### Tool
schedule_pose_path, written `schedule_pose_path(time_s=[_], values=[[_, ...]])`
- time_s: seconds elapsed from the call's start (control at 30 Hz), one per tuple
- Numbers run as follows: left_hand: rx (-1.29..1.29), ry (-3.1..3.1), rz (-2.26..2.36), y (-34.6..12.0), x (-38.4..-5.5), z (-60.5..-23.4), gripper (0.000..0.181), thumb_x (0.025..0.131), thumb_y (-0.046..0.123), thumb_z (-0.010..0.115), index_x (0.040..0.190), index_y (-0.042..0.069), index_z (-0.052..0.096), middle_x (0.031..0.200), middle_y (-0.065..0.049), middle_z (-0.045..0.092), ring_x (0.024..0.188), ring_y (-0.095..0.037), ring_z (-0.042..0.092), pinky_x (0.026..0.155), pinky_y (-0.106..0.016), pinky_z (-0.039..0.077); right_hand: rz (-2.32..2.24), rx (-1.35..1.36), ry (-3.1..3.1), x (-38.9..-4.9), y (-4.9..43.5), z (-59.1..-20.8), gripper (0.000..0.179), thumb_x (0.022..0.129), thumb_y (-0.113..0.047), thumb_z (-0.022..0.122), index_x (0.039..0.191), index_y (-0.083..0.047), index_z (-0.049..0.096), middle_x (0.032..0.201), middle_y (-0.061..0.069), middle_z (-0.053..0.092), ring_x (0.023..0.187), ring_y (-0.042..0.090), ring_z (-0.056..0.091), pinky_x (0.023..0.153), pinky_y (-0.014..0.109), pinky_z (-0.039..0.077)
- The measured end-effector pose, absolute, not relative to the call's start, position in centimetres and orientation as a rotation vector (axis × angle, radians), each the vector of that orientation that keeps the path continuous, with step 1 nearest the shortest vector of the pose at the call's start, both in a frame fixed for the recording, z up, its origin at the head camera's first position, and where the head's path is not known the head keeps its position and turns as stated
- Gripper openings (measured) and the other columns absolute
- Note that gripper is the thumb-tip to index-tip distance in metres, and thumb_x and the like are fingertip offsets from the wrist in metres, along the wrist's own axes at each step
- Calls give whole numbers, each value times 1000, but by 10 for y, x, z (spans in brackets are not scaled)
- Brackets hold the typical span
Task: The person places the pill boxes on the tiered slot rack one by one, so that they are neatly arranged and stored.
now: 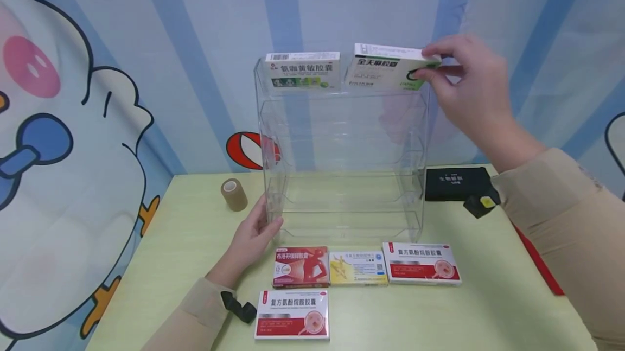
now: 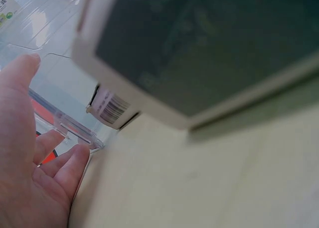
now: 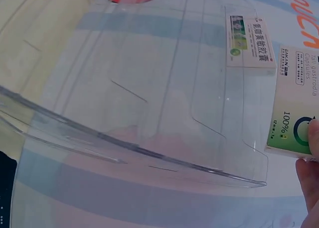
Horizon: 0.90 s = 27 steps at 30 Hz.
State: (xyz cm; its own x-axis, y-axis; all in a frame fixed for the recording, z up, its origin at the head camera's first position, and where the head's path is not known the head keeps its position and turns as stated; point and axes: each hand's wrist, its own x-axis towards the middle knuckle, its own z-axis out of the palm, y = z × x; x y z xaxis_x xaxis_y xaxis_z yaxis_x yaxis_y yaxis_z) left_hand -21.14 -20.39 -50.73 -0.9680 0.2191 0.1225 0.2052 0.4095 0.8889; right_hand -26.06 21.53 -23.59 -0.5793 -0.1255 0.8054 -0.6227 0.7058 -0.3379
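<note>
A clear plastic tiered rack (image 1: 342, 150) stands upright on the table. My right hand (image 1: 471, 82) pinches the right end of a white and green medicine box (image 1: 386, 71), thumb in front, at the rack's top tier. The box is slightly tilted; in the right wrist view its green end (image 3: 289, 133) shows by the thumb. Left of it, another white and green medicine box (image 1: 303, 73) sits in the top tier. My left hand (image 1: 249, 237) holds the rack's lower left side; in the left wrist view the thumb and fingers (image 2: 72, 173) lie around its edge.
Before the rack lie a red medicine box (image 1: 301, 267), a yellow-white one (image 1: 358, 268) and a red-white one (image 1: 421, 263). Another red-white box (image 1: 292, 314) lies nearer. A brown tape roll (image 1: 234, 196) stands left, a black case (image 1: 457, 184) lies right.
</note>
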Motion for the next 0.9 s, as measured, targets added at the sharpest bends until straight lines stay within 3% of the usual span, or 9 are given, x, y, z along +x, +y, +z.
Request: schedule_pose_path(time_s=[0.47,0.9], values=[[365,2617,1657,-203,-214,-507,80,111,34,67,174,49,20,181,-2,36,166,-32,38,132,-54,40,798,439,-2075,-284,206,-215,26,106,-16,74,126,1,74,129,15,72,125,19,70,106,19,61],[367,2619,1661,-204,-214,-509,81,111,35,68,174,49,20,181,-1,36,167,-31,38,131,-54,41,828,337,-2122,-297,203,-215,25,108,-14,71,129,0,73,135,12,69,129,16,67,111,22,60]])
